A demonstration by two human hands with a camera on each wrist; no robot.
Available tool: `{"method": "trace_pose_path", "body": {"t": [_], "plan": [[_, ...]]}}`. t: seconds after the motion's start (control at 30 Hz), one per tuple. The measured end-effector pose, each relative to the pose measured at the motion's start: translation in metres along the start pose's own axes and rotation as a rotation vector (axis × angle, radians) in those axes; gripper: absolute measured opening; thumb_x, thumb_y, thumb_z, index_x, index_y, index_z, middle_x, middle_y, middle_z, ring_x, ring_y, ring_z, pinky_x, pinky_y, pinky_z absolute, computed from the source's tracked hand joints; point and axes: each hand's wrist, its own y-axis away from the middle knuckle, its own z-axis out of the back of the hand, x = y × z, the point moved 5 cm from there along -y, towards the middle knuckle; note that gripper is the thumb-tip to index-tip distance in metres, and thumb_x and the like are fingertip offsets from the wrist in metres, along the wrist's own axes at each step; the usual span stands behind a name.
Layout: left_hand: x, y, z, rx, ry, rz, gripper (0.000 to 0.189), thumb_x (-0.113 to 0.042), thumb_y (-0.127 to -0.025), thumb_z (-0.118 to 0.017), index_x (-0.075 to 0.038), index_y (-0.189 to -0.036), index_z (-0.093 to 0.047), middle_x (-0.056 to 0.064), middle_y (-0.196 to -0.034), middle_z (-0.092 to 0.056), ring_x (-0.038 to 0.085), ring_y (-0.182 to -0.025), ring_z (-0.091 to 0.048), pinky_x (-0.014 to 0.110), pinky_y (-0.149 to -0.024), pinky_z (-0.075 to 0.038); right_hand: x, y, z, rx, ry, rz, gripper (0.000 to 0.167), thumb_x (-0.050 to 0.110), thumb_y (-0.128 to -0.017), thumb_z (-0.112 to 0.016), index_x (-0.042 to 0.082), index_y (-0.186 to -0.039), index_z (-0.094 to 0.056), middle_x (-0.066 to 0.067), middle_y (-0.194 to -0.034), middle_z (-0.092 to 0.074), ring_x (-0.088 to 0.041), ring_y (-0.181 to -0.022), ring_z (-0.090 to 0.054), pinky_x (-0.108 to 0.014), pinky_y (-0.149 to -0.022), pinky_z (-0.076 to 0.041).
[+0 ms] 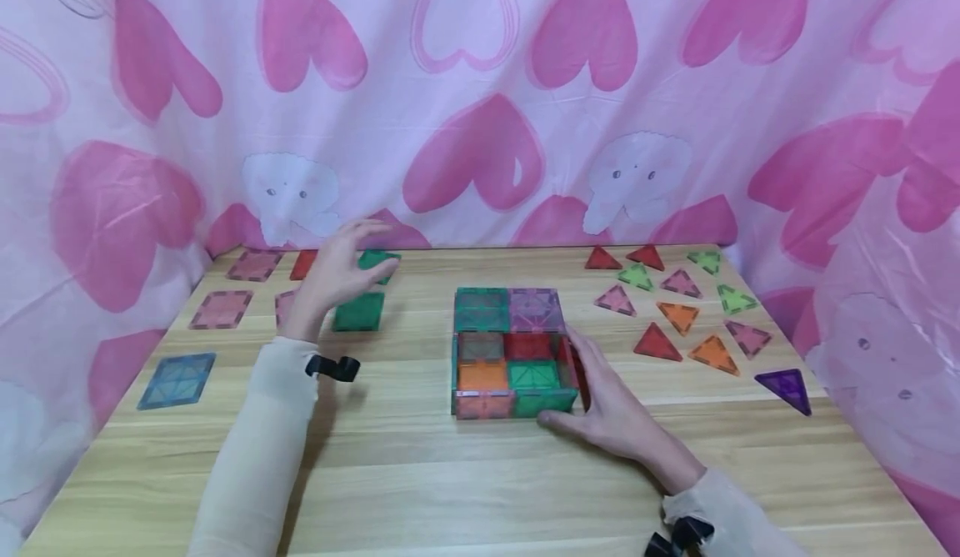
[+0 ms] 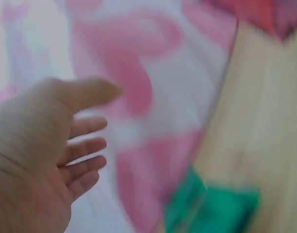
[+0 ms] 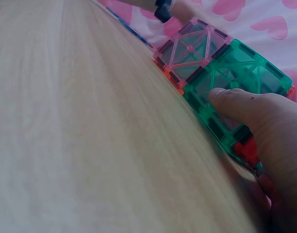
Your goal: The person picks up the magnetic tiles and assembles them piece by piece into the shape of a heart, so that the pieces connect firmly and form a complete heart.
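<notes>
A low box of translucent magnetic tiles [image 1: 483,403] stands mid-table, with green and purple squares covering its rear half and its front half uncovered. Inside, orange, green and red tiles show. My right hand [image 1: 611,407] holds the box at its front right corner. Its thumb [image 3: 236,103] lies on the green front tile, and its other fingers run along the right side, mostly hidden. My left hand [image 1: 341,269] is raised near the green square tiles [image 1: 358,313] at the back left, fingers spread and holding nothing. In the left wrist view the palm [image 2: 37,155] faces the camera.
Pink square tiles [image 1: 221,310], a red tile [image 1: 303,264] and a blue square [image 1: 177,380] lie on the left. Several triangles, including a purple one [image 1: 786,388] and an orange one [image 1: 715,355], are spread on the right. A heart-patterned curtain [image 1: 465,148] hangs behind the table.
</notes>
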Motion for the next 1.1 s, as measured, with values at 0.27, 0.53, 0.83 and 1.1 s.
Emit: {"method": "trace_pose_path", "body": {"t": [0.27,0.53,0.83,1.1], "plan": [[0.070,0.004,-0.025,0.117,-0.065,0.105,0.064,-0.016,-0.106,-0.075,0.005,-0.161,-0.051,0.031,-0.171,-0.041,0.052,-0.161,-0.033,0.068,-0.132,-0.027,-0.002,0.001,0.001,-0.006,0.013,-0.003,0.124,0.056,-0.085,-0.096,0.038,-0.177,-0.016,-0.004,-0.174,-0.036,-0.033,-0.155,-0.045,-0.073,-0.122,-0.041],[0.079,-0.003,-0.041,0.172,-0.095,0.105,0.056,-0.015,-0.107,-0.070,0.007,-0.156,-0.056,0.035,-0.173,-0.035,0.054,-0.162,-0.026,0.069,-0.132,-0.025,-0.001,0.000,-0.001,0.009,-0.010,-0.003,0.123,0.056,-0.085,-0.096,0.041,-0.177,-0.015,-0.002,-0.174,-0.035,-0.031,-0.155,-0.044,-0.072,-0.123,-0.040],[0.075,-0.012,-0.038,0.118,-0.071,0.187,0.067,-0.028,-0.099,-0.086,0.004,-0.151,-0.059,0.027,-0.150,-0.062,0.045,-0.134,-0.056,0.063,-0.121,-0.045,0.000,0.000,0.002,0.003,-0.007,0.010,0.122,0.056,-0.085,-0.096,0.041,-0.177,-0.016,-0.003,-0.173,-0.036,-0.031,-0.155,-0.044,-0.072,-0.123,-0.040],[0.026,-0.012,-0.011,-0.133,0.120,0.071,0.074,-0.043,-0.082,-0.100,-0.008,-0.140,-0.070,0.010,-0.134,-0.074,0.029,-0.112,-0.066,0.051,-0.100,-0.058,-0.001,0.000,0.000,0.012,-0.016,0.001,0.122,0.057,-0.086,-0.095,0.040,-0.177,-0.015,-0.003,-0.174,-0.036,-0.032,-0.155,-0.044,-0.072,-0.123,-0.040]]}}
